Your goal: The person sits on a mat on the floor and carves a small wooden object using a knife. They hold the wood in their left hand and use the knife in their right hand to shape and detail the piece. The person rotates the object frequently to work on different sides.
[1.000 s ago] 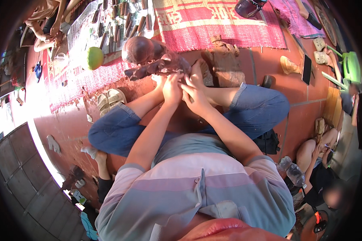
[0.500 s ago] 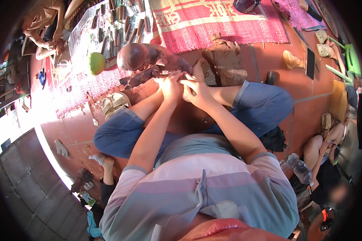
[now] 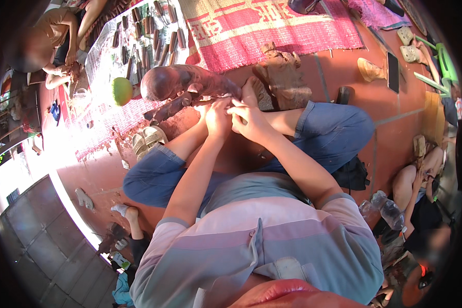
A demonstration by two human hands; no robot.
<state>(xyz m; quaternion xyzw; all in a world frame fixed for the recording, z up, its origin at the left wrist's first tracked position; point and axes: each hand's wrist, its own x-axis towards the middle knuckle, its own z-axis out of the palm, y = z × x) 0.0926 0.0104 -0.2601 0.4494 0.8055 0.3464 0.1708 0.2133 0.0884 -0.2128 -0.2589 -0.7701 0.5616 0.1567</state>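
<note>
I sit cross-legged on a red tiled floor in blue jeans. A dark brown wood carving (image 3: 177, 82) with a rounded, shiny far end lies in front of my knees, with my bare foot (image 3: 250, 91) against it. My left hand (image 3: 216, 119) and my right hand (image 3: 250, 122) are pressed together at the carving's near end, fingers curled tight on it. Whether a small tool sits between the fingers is hidden.
A second, paler carved block (image 3: 286, 77) stands just right of my foot on a red woven mat (image 3: 272, 31). A cloth with several chisels (image 3: 141, 41), a green round fruit (image 3: 121, 91) and sandals (image 3: 149, 138) lie left. A phone (image 3: 393, 64), plastic bottles (image 3: 387, 209) and other seated people are around.
My head has shifted, so the carving and the hands sit lower and further left in the picture. Both hands stay together on the carving's near end.
</note>
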